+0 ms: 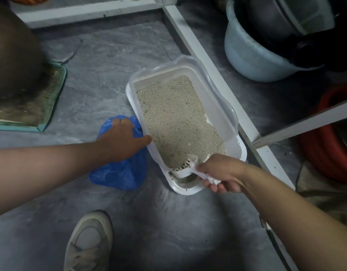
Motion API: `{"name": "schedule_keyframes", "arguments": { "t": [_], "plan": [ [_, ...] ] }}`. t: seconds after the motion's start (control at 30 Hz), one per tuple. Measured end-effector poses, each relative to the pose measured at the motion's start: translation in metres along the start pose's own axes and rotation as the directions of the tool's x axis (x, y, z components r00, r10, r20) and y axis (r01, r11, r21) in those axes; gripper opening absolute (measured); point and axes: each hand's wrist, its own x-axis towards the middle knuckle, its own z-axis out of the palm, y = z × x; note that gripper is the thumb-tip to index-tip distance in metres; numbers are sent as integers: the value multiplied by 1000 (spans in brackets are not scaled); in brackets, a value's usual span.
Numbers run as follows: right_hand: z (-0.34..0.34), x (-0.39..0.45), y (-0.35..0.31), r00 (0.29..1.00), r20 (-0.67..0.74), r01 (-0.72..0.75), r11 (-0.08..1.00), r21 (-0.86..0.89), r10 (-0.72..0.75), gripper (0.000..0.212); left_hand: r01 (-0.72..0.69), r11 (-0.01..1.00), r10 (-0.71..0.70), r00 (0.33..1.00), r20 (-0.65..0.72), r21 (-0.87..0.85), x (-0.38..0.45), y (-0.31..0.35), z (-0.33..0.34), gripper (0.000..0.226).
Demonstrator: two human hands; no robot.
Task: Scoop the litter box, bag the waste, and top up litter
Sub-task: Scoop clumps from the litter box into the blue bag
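1 litter box: white plastic, with a clear raised rim, set at an angle on the grey floor beside a white frame rail.
Litter: pale beige grains covering most of the box, with bare white bottom showing at the right edge.
Bag: blue plastic, crumpled on the floor, touching the box's left wall.
Scoop: white, slotted, its head dug into the litter at the near end.
Writing: none readable.
Left hand: fingers curled into the bag's top, thumb stretched toward the box wall.
Right hand: fingers wrapped around the scoop's handle.
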Motion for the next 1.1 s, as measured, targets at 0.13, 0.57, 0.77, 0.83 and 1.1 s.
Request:
{"name": "schedule_keyframes", "arguments": {
  "t": [0.13, 0.57, 0.77, 0.83, 1.1],
  "plan": [
    [18, 12, 15, 989, -93, 119, 992, 40, -115, 31, -7, 1000, 7, 1000, -1, 10, 1, 1, 1, 87],
    [26, 54, -7, 969, -120, 232, 962, 146, -216, 30, -42, 999, 42, 999, 2, -13, -2, 7, 0, 71],
    [30, 72, -36, 954, -178, 267, 952, 151, -240, 31, -82, 996, 82, 996, -17, -23, -3, 8, 1, 62],
    [29, 78, -45, 945, -192, 296, 943, 154, -265, 29, -84, 996, 84, 996, -16, -31, -3, 9, 1, 58],
    [25, 93, -79, 933, -204, 336, 921, 197, -297, 32, -136, 991, 136, 990, 25, -6, -1, 12, 0, 54]
  ]
}}
